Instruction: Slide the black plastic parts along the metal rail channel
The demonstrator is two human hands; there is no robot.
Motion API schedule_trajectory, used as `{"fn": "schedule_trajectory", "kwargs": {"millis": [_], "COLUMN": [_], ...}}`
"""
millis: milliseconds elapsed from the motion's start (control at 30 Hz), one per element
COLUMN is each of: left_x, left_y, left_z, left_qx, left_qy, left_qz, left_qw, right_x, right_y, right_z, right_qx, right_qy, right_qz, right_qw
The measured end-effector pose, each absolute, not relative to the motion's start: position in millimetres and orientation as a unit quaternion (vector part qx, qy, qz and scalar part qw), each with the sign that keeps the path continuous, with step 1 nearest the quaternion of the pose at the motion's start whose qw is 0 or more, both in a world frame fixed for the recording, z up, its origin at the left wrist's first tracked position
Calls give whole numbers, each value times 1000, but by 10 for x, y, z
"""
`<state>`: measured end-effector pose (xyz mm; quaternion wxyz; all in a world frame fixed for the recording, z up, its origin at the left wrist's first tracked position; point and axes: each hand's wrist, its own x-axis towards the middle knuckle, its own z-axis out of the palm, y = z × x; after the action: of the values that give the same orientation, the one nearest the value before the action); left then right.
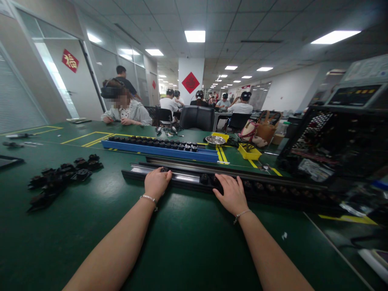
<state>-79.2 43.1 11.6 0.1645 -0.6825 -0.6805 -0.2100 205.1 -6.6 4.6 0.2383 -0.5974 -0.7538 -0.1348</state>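
A long black rail (184, 178) with a shiny metal channel lies across the green table. My left hand (157, 182) is closed around a small black part at the rail's left portion; the part is mostly hidden under the fingers. My right hand (232, 193) rests on the rail further right, fingers apart, beside a black block (204, 178) seated in the channel. Whether anything lies under its fingertips is hard to see. More dark blocks sit along the rail to the right. Behind it runs a second dark rail (182, 163).
Loose black parts (60, 173) are piled at left. Beyond the rails are a blue tray (157, 152) of black parts, a metal bowl (215, 140) and a yellow bin (249, 152). An open black case (321, 149) stands at right. A person (129, 109) sits across the table.
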Motion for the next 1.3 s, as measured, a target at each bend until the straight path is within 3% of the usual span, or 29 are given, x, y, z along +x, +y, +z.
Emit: {"fn": "schedule_trajectory", "kwargs": {"millis": [1300], "left_x": [-992], "left_y": [448], "left_z": [118], "left_qx": [-670], "left_qy": [-693], "left_qz": [-222], "left_qw": [148], "right_x": [2051], "right_y": [-70], "right_z": [39], "right_qx": [-596], "right_qy": [-755], "right_qz": [-137], "right_qw": [236]}}
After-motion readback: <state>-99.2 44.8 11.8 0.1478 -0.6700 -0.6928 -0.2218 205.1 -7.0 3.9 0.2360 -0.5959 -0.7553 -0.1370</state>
